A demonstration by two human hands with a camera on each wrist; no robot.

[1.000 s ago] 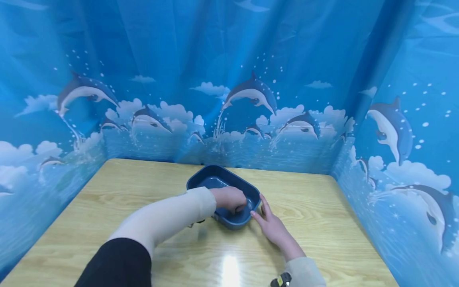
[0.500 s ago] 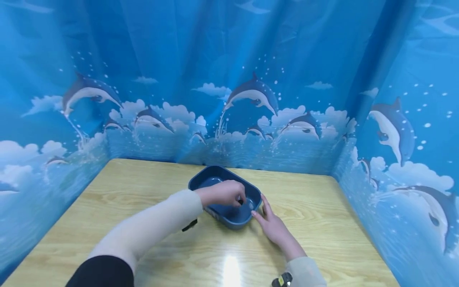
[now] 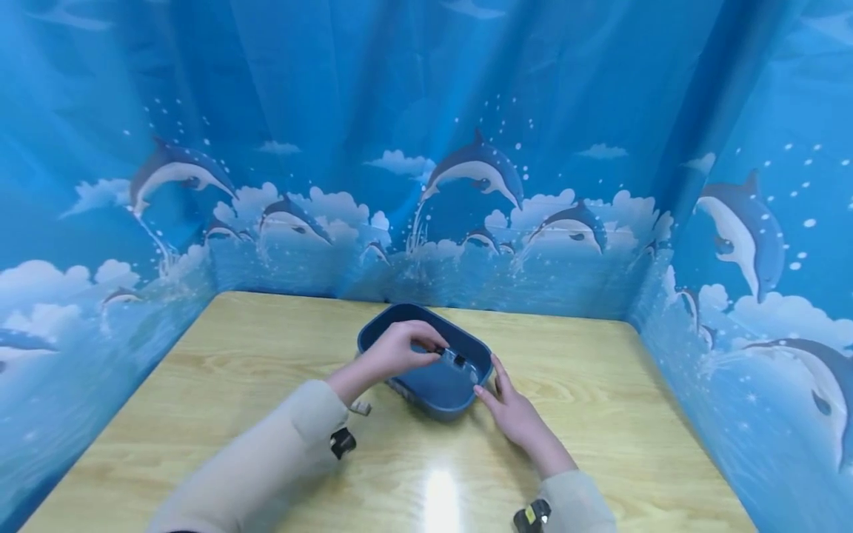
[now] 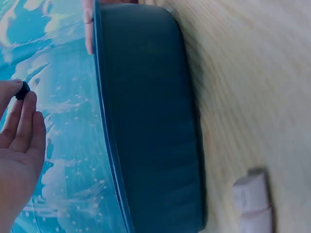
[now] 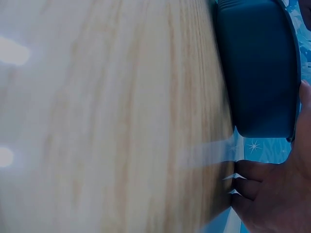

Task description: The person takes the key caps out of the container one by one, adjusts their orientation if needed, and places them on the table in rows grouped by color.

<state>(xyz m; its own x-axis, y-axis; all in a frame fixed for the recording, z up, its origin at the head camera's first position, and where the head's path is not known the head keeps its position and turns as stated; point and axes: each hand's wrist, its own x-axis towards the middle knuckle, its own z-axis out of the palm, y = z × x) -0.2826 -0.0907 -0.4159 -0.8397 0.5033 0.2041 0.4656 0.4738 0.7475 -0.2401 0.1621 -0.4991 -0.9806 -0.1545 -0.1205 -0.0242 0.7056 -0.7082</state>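
Head view: the left hand pinches a small dark piece between thumb and fingertips, above the rim and over the opening of a dark blue basin. A black spot shows just beyond those fingertips; I cannot tell whether it belongs to the same piece. The right hand has thumb and fingers apart, touching the basin's right end. The basin stands on the wooden table, close to its far edge, about midway between the far corners. Pale blocks lie left of it, towards the table's near edge. A dolphin-printed curtain hangs behind the far edge.
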